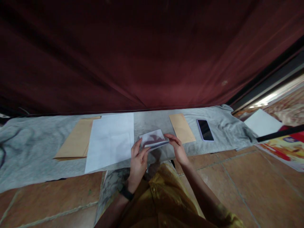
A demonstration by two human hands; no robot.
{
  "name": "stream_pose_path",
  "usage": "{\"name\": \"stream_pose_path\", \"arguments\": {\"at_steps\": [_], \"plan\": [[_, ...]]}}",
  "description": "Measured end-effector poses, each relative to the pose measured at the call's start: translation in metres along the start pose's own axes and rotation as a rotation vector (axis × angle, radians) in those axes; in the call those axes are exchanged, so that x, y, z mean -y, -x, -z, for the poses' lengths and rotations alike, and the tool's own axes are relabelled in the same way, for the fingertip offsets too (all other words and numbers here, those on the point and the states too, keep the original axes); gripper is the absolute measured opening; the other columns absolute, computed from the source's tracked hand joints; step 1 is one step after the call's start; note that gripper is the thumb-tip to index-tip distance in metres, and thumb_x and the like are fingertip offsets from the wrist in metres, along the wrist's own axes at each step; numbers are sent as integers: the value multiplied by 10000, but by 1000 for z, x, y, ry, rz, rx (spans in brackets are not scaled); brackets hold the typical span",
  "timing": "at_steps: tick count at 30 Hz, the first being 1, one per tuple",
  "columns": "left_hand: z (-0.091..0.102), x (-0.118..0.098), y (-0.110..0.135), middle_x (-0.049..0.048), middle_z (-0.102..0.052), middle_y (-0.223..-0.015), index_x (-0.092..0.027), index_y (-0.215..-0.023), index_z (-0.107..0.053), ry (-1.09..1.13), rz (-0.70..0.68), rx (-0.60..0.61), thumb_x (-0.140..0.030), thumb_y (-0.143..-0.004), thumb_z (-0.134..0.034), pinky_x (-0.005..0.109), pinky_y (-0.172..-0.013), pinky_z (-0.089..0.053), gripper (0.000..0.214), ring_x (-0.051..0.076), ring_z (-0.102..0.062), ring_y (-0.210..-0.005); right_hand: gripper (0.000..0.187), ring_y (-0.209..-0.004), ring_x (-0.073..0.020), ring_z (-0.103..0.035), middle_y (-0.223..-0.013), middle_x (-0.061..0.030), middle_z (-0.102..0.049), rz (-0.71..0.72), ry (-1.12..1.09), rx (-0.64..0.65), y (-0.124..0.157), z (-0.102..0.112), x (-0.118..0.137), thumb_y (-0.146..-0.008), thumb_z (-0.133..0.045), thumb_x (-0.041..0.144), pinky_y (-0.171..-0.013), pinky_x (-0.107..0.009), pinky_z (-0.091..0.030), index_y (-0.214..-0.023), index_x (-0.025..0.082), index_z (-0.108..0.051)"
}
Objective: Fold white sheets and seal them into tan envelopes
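Observation:
A folded sheet of white paper (153, 137) is held between my two hands over the grey cloth, its near flap standing partly raised. My left hand (138, 161) grips its left end, thumb and fingers closed on the edge. At the right end, my right hand (177, 148) pinches the paper's corner with thumb and fingertips. Left of my hands lie white sheets (109, 145), which partly cover a stack of brown envelopes (74, 139). A single brown envelope (182, 128) rests just beyond my right hand.
A phone (205, 130) with a dark screen lies right of the single envelope. The grey cloth (28, 142) covers a narrow surface before a dark red fabric (142, 63). On the tiled floor (237, 177) at right are a colourful printed box (287, 148) and a dark bar.

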State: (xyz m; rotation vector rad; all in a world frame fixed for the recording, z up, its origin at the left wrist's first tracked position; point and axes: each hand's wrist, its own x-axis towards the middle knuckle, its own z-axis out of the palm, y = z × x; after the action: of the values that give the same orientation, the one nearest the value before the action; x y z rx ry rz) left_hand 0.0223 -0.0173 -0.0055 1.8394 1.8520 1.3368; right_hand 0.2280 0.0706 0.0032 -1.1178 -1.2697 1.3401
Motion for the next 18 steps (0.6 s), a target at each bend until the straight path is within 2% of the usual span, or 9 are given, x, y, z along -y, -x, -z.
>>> {"name": "stream_pose_path", "arguments": {"at_steps": [4,7,8,11,14,18], "plan": [[23,-16,-16,27,-436,-1578,-305,-1156,-719,-111,-216,49,-160,-950,-492,533,-1158,-390,339,270,-374,-1441,328,-1115,-256,-640,-1149,-20,-739,34,117,106,-1,4,10,-786,-640,292,-983,-379,-473,-1093,278,-756],[32,-22,-22,19,-445,-1579,-318,-1198,-704,-169,-300,66,-107,-926,-497,525,-1158,-401,402,261,-371,-1455,196,-868,-229,-663,-918,-11,-754,11,208,156,-3,4,11,-833,-652,379,-813,-339,-503,-912,249,-777],[33,-22,-22,20,-454,-1574,-320,-1203,-703,-184,-320,63,-97,-919,-502,524,-1156,-406,413,261,-374,-1457,219,-781,-214,-645,-826,-2,-736,-9,208,146,-3,3,11,-850,-640,418,-749,-322,-493,-845,240,-769],[35,-20,-17,31,-507,-1535,-323,-1213,-700,-224,-350,63,-89,-909,-512,536,-1151,-411,428,267,-397,-1450,297,-669,-187,-587,-690,19,-677,-55,106,5,-5,1,9,-839,-650,504,-644,-288,-450,-771,227,-731],[37,-15,-7,53,-580,-1467,-308,-1233,-688,-239,-382,88,-99,-918,-508,542,-1143,-416,418,268,-460,-1413,302,-656,-185,-580,-703,16,-674,-103,-74,-152,-8,-2,10,-782,-701,530,-610,-279,-443,-787,229,-689],[39,-11,5,59,-671,-1353,-290,-1314,-638,-223,-499,191,-83,-932,-500,501,-1154,-410,456,247,-539,-1352,273,-651,-183,-595,-764,5,-687,-135,-286,-237,-13,-6,18,-764,-712,490,-604,-280,-458,-840,237,-645]]}}
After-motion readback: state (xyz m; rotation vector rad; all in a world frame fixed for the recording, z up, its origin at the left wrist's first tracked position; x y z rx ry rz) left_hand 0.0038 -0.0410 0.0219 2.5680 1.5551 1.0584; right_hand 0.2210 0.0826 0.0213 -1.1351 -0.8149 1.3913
